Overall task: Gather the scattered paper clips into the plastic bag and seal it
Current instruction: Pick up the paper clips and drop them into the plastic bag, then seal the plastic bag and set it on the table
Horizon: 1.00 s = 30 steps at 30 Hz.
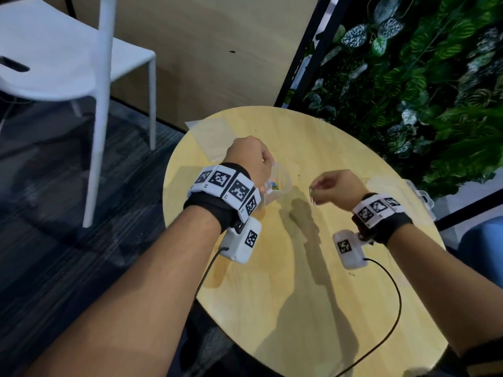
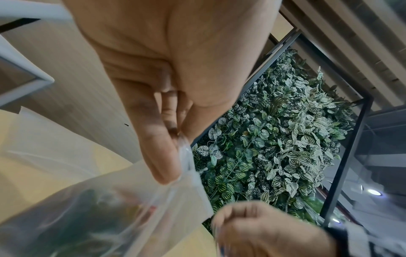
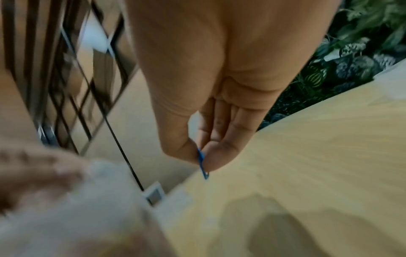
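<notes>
Right wrist view shows our right hand pinching a blue paper clip; our left hand pinches the plastic bag open above the table. Misjudging the mouth could drop it.

The bench fills the lower middle of the frame. Above it, the left hand holds the plastic bag at centre; the right hand, just right of it, pinches a paper clip. A chair stands upper left, a plant wall upper right.
</notes>
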{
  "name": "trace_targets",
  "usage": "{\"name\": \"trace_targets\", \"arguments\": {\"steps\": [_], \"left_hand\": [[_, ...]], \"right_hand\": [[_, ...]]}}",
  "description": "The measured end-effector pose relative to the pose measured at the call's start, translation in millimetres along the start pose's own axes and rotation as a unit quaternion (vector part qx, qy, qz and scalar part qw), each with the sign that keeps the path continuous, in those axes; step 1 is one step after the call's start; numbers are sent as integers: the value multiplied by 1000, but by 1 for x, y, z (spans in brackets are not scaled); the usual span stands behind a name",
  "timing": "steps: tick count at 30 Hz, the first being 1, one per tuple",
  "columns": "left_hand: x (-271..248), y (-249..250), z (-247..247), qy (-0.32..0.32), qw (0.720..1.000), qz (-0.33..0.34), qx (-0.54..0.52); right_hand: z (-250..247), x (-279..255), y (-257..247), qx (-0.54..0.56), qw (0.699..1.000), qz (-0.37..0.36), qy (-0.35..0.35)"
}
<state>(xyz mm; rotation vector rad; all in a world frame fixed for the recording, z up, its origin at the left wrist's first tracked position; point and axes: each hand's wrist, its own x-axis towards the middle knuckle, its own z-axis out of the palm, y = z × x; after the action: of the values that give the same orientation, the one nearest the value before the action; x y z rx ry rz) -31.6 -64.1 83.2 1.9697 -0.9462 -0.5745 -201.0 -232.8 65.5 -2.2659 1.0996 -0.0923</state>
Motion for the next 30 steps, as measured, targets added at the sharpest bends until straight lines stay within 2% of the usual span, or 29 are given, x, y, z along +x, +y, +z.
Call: {"name": "trace_targets", "arguments": {"steps": [1, 3, 5, 7, 10, 12, 15, 18, 21, 24, 27, 30], "left_hand": [[0, 1, 2, -2, 1000, 3, 0], [0, 2, 5, -7, 1000, 8, 0], [0, 2, 7, -6, 1000, 13, 5], [-1, 0, 6, -4, 1000, 17, 5], [-5, -2, 3, -11, 1000, 25, -9], [-9, -3, 0, -24, 999, 28, -27], [-10, -4, -2, -58, 996, 17, -72], [-10, -3, 0, -96, 987, 14, -125], [-17, 3, 3, -151, 978, 21, -145], [-24, 6, 1, -184, 968, 21, -171], [-28, 2, -6, -218, 959, 26, -180], [-36, -6, -7, -221, 962, 78, -144]], "right_hand": [[-5, -4, -11, 95, 995, -15, 22], [-11, -13, -34, 249, 967, -47, 40], [-7, -20, -54, 302, 951, -65, 32], [2, -26, -64, 268, 960, -78, 29], [15, -35, -62, 128, 985, -112, 42], [16, -43, -61, 54, 987, -140, 59], [12, -63, -61, 8, 975, -217, 54], [15, -85, -59, -84, 947, -307, 43], [23, -94, -54, -119, 928, -347, 66], [24, -96, -51, -87, 938, -320, 101], [18, -95, -51, 43, 967, -211, 139], [19, -93, -58, 139, 966, -160, 149]]}}
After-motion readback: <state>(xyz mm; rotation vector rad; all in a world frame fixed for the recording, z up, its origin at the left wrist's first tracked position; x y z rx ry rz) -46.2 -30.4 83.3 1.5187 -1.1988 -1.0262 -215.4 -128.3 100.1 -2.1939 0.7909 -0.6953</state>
